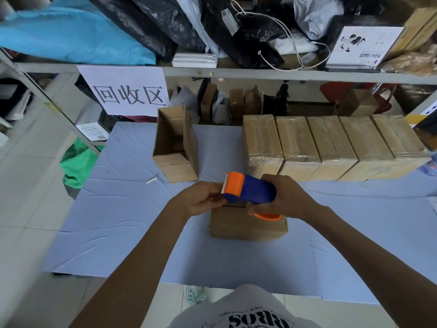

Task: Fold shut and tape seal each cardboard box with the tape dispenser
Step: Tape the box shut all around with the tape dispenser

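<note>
Tape dispenser (pixel 250 191) in right hand (pixel 283 197); left hand (pixel 198 200) fingers (pixel 214 197) pinch its front.

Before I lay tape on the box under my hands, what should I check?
1. Grip on the tape dispenser: the right hand grips its body, ok.
2. Tape end freed: the left hand pinches at the toothed end, no strip visible, cannot tell.
3. Flaps of the near box folded shut: top mostly hidden by the hands, cannot tell.
4. The near box sits flat on the blue mat: ok.
5. The open box at back left: flaps up, unsealed, not ok.
6. The row of taped boxes stands apart from the near box: ok.
</note>
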{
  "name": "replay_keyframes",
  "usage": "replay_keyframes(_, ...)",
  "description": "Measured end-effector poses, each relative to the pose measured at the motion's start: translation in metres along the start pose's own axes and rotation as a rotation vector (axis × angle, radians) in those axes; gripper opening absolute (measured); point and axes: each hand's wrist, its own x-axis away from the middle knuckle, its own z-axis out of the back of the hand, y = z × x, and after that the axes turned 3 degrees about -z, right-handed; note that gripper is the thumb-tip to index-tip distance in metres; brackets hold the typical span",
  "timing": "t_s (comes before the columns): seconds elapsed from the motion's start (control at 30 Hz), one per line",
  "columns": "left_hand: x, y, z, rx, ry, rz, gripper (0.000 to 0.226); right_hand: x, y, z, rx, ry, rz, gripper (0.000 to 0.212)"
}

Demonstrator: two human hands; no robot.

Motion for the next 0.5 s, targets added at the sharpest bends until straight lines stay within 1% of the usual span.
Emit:
replay_keyframes(0.13,0.004,-0.003,0.000,-0.061,0.060,-0.030,0.016,0.002,-0.001,-0.003,0.058,0.008,0.004,0.054)
replay_keyframes(0.23,0.003,-0.008,-0.002,-0.233,0.215,-0.077,0.021,0.000,-0.008,-0.004,0.123,-0.019,0.041,0.057)
replay_keyframes(0.33,0.002,-0.016,-0.004,-0.339,0.342,-0.131,0.023,-0.001,-0.009,0.000,0.168,-0.035,0.046,0.050)
replay_keyframes(0.5,0.000,-0.026,-0.009,-0.393,0.383,-0.230,0.019,0.002,-0.007,0.002,0.255,-0.081,0.098,0.050)
